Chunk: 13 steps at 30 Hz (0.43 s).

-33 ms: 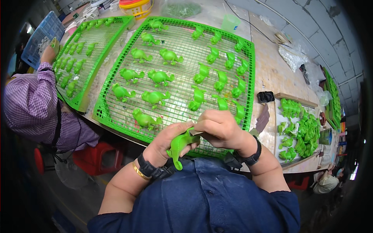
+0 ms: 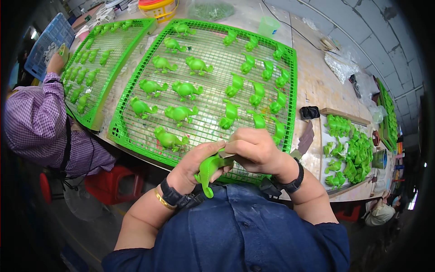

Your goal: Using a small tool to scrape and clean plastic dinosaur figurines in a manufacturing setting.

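My left hand (image 2: pixel 189 164) is closed round a glossy green plastic animal figure (image 2: pixel 208 170) in front of my chest. The figure's curled tail hangs down below the fingers. My right hand (image 2: pixel 252 148) pinches a small, flat, brownish piece of what looks like sandpaper (image 2: pixel 225 155), its edge against the figure's upper end. Fingers hide part of both. Just beyond my hands lies a green mesh tray (image 2: pixel 213 63). Similar figures (image 2: pixel 180 113) stand in rows on its left side, and curved green pieces (image 2: pixel 234 85) on its right.
To the right, a board holds a heap of green parts (image 2: pixel 358 163). Brown sheets (image 2: pixel 306 139) and a black container (image 2: pixel 310 113) lie beside the tray. A co-worker in a checked purple sleeve (image 2: pixel 54 109) reaches over another green tray (image 2: pixel 97 109) at left. A red stool (image 2: pixel 111 183) stands below.
My right hand and the brownish piece have shifted very slightly against the figure. Everything else looks the same.
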Motion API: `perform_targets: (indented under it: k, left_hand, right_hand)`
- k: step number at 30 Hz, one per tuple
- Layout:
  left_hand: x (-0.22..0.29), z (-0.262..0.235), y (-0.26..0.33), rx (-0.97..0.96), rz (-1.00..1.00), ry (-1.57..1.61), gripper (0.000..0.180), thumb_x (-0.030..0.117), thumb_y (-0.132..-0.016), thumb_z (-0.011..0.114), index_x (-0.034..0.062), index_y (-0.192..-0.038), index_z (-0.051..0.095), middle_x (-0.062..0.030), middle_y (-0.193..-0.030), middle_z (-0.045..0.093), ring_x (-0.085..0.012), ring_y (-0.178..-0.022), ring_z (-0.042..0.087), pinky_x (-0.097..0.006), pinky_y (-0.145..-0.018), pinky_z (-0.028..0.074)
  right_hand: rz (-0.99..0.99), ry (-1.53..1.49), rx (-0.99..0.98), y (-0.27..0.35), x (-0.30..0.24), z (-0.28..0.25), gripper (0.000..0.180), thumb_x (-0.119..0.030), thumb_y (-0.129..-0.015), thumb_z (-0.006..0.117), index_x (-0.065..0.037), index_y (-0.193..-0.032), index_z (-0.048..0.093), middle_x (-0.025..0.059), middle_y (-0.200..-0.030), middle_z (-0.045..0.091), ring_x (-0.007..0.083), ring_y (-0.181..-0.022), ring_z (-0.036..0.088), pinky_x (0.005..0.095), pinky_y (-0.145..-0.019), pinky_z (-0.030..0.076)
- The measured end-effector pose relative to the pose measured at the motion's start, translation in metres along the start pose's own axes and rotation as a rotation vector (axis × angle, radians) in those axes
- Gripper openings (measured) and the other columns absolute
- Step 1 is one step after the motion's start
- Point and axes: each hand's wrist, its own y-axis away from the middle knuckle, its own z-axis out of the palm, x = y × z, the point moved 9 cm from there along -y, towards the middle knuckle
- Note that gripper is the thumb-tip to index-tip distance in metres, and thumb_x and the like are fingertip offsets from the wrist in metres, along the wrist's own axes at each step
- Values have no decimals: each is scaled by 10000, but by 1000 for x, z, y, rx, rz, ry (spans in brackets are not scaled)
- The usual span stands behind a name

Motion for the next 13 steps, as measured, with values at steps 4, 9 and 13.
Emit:
perform_targets:
  k: [4,9,13]
  left_hand:
    - [6,3,2,-86,88,-62,292,216,-922,442,-5,-1071,560,-82,-753,558,-70,-527,469,-172,-464,356]
    - [-1,1,1,-65,63,-32,258,168,-910,464,23,-1097,568,-80,-760,557,-72,-544,473,-179,-475,369]
    - [-1,1,3,-51,46,-39,295,244,-913,501,31,-1108,563,-94,-770,563,-84,-538,486,-182,-463,385]
  right_hand:
    - [-29,-10,-15,2,-2,1,322,-84,-606,712,-44,-896,578,67,-681,453,240,-598,522,336,-500,422]
    - [-52,-14,-28,1,-3,2,328,-81,-615,717,-47,-913,581,70,-693,461,241,-600,523,338,-497,417]
    - [-20,-35,-27,4,1,4,298,-83,-619,717,-50,-882,578,72,-694,471,245,-598,524,341,-497,416]
